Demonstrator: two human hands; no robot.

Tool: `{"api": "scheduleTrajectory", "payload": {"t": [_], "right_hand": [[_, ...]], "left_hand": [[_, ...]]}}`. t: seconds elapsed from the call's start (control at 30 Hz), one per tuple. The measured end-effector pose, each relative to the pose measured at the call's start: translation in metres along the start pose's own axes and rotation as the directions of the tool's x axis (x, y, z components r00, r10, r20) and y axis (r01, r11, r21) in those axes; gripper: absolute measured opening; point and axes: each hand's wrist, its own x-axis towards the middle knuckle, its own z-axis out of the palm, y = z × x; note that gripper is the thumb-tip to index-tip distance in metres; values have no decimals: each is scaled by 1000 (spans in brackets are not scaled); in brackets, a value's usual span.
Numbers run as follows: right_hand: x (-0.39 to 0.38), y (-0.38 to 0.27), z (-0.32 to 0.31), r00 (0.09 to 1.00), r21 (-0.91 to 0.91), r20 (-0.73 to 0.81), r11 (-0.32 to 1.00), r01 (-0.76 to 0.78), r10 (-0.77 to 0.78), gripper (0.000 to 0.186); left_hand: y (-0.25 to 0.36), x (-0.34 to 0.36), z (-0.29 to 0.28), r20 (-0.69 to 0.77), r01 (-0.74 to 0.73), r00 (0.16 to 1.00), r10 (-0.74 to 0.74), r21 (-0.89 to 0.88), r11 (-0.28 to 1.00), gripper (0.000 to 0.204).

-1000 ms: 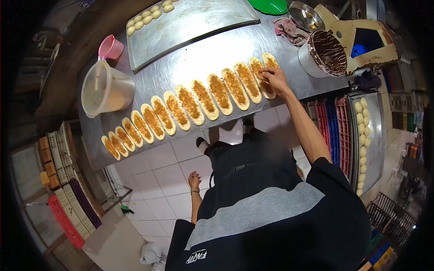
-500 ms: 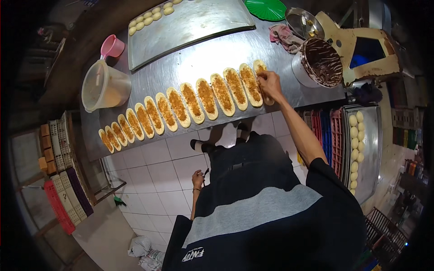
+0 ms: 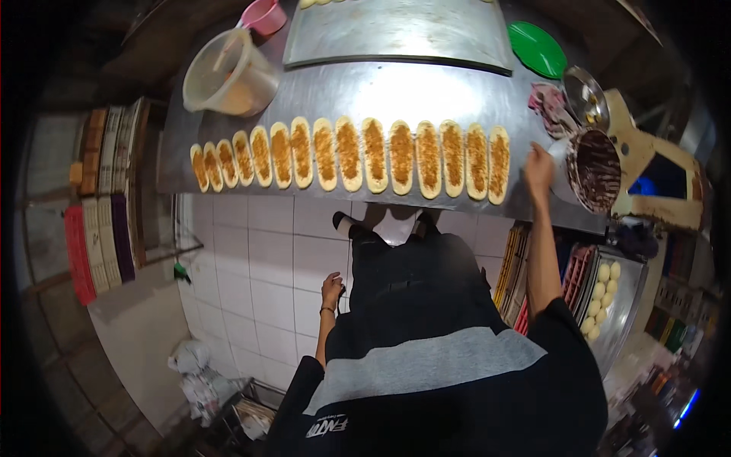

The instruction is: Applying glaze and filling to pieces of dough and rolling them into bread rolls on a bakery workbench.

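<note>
A row of several long, flat dough ovals (image 3: 374, 156), each with a brown crumbly filling down its middle, lies along the near edge of the metal table. To the right of the last filled oval (image 3: 498, 164), my right hand (image 3: 538, 167) is over the table, apart from the dough, its fingers curled closed. Anything inside it is hidden. Beside that hand stands a white bucket (image 3: 561, 169) with dark brown smears inside. My left hand (image 3: 332, 291) hangs low over the tiled floor, fingers closed around a thin dark thing too small to name.
At the table's left stand a clear plastic tub (image 3: 255, 80) and a pink dipper (image 3: 264, 17). Behind the row lies a metal tray (image 3: 396, 34). Farther right are a green lid (image 3: 538, 50), a cloth (image 3: 550, 107) and a metal bowl (image 3: 585, 91). Dough balls (image 3: 601, 293) sit on a tray at right.
My right hand has left the last dough oval and moved right, toward the bucket. That oval now shows whole, with filling along it. The view has turned; my left hand stays low.
</note>
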Motion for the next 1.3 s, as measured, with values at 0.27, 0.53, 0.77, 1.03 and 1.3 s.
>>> {"api": "scheduleTrajectory", "payload": {"t": [0.27,0.53,0.77,1.03,1.3], "right_hand": [[-19,-78,-49,979,85,-201,996,5,12,34],[-43,-224,55,932,382,363,914,-141,-8,59],[-46,-563,177,701,730,678,321,-604,-222,72],[-71,-694,329,678,692,721,198,-694,-143,53],[-62,-769,396,654,646,734,-108,-756,-183,45]], "left_hand": [[-16,-13,-53,-81,187,975,-206,-202,961,34],[195,69,-229,-656,-494,724,213,-278,824,28],[401,149,-371,-483,-667,721,497,-288,687,32],[329,167,-440,-410,-533,817,405,-271,801,33],[294,140,-460,-441,-392,864,244,-285,875,31]]}}
